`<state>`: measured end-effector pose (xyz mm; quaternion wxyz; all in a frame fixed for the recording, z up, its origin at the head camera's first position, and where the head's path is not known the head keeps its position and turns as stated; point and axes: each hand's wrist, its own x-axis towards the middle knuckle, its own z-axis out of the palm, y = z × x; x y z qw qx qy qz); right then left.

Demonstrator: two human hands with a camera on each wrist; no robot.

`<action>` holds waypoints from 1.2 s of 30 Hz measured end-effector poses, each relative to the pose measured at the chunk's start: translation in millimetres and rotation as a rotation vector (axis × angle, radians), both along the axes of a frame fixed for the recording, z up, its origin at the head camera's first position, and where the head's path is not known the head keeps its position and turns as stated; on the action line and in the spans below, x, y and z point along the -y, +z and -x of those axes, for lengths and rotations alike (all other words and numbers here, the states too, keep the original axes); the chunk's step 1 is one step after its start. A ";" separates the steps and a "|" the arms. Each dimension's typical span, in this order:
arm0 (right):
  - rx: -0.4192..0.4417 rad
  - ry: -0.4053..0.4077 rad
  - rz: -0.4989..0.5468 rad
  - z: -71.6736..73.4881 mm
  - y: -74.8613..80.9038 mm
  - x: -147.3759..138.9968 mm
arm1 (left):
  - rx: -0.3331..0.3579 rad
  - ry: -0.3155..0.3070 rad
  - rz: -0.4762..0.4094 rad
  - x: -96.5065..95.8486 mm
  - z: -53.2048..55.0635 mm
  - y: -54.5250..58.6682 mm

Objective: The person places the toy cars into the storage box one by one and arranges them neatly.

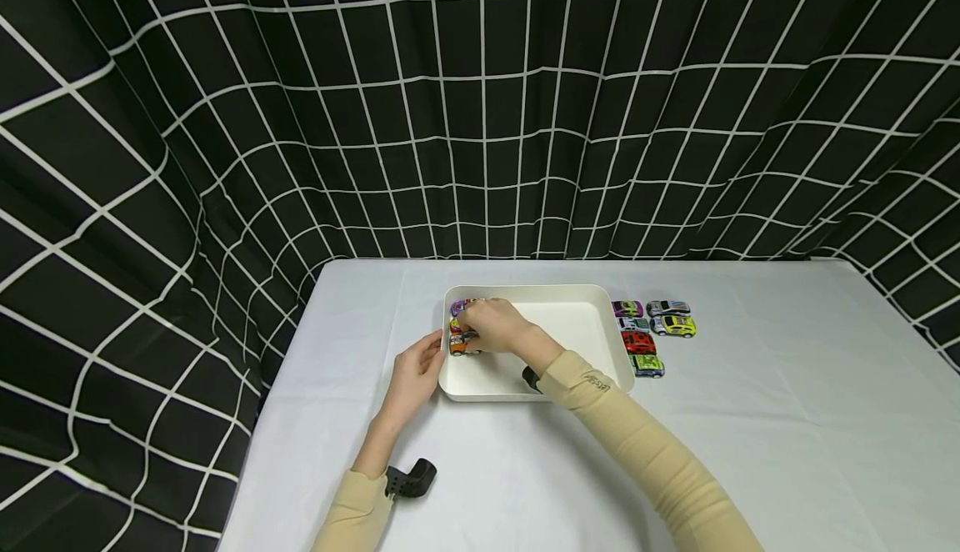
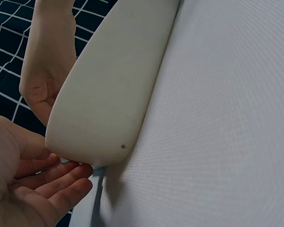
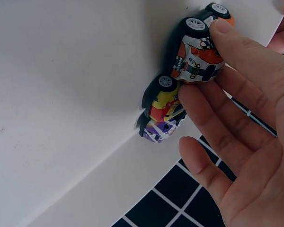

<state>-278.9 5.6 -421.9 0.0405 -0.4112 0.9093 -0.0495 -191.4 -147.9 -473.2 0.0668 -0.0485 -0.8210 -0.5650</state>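
Note:
My right hand (image 1: 495,324) reaches over the left end of a white tray (image 1: 577,388). In the right wrist view its thumb and fingers pinch a white-and-orange toy car (image 3: 199,61). Beside that car are a yellow-and-red toy car (image 3: 162,105) and a purple toy car (image 3: 156,132) along the tray's wall. Another car with orange on it (image 3: 219,10) is partly hidden behind the thumb. My left hand (image 1: 415,373) touches the tray's left side from outside, fingers extended, as the left wrist view shows at the tray's corner.
Right of the tray, several toy cars stand close together on the white table (image 1: 750,452), among them a red car (image 1: 638,343), a green car (image 1: 647,365) and a yellow car (image 1: 673,326). A black curtain with white grid lines (image 1: 510,118) hangs behind the table.

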 end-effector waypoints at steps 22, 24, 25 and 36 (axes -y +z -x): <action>-0.127 -0.029 0.158 1.8 37.1 -78.1 | -0.017 0.005 0.002 -0.4 0.9 -3.9; -0.136 -0.054 0.177 2.6 39.2 -95.3 | -0.017 0.004 0.004 -1.0 0.8 -3.9; -0.138 -0.068 0.186 2.9 39.7 -103.9 | -0.014 0.004 0.006 -1.2 0.7 -3.7; -0.146 -0.228 0.161 -2.6 28.1 -189.3 | -0.029 -0.001 0.007 -1.5 0.1 -2.2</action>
